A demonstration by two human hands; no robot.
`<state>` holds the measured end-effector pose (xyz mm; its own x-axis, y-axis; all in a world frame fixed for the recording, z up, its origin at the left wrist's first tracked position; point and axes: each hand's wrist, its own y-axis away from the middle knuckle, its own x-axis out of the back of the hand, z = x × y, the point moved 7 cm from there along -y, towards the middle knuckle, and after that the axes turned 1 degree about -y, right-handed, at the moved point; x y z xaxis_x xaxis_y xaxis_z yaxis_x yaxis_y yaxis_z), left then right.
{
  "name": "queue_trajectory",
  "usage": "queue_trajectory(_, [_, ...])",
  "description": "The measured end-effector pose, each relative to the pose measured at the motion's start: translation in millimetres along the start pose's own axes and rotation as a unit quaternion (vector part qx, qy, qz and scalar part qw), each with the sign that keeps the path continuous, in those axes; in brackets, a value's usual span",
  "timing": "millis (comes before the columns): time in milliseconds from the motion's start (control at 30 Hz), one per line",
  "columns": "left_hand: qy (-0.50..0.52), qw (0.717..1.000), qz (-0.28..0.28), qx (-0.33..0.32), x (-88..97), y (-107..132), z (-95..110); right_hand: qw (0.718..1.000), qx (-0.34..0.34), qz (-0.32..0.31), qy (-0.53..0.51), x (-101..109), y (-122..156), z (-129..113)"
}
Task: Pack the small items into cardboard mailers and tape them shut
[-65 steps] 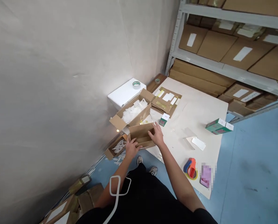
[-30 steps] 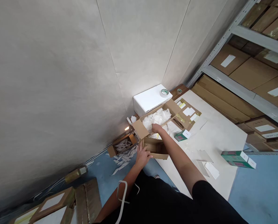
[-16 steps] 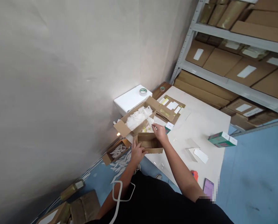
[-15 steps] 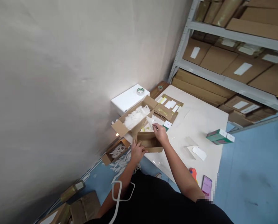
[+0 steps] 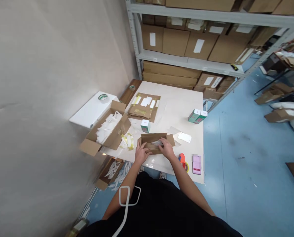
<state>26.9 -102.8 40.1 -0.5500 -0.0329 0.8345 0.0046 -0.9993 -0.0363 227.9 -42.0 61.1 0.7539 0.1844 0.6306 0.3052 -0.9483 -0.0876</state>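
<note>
A small open cardboard box (image 5: 154,142) stands near the front edge of a white table (image 5: 181,105), with something pale inside it. My left hand (image 5: 141,153) grips the box's left front side, fingers curled on it. My right hand (image 5: 165,148) lies on the box's front right rim, fingers bent over the opening. To the left, a bigger open carton (image 5: 105,129) holds white plastic bags.
On the table lie flattened cardboard (image 5: 144,107), small green boxes (image 5: 145,125) (image 5: 197,116), a white card (image 5: 184,137), a red tape dispenser (image 5: 183,160) and a phone (image 5: 196,164). A white case (image 5: 92,110) with tape rolls stands left. Shelves (image 5: 186,62) hold cartons.
My right hand came back from the carton of bags with a bag and now rests on the small box. The view has swung to the right, showing more shelves and floor.
</note>
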Motion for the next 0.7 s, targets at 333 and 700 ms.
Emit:
queue_trajectory(333, [0.014,0.977,-0.2,-0.07,-84.9,-67,-12,0.983,-0.155,0.097,0.014,26,15,46])
queue_trajectory(700, [0.296,0.955,-0.037,0.006,-35.3,-90,-60,0.976,-0.185,0.114,0.004,-17,-8,21])
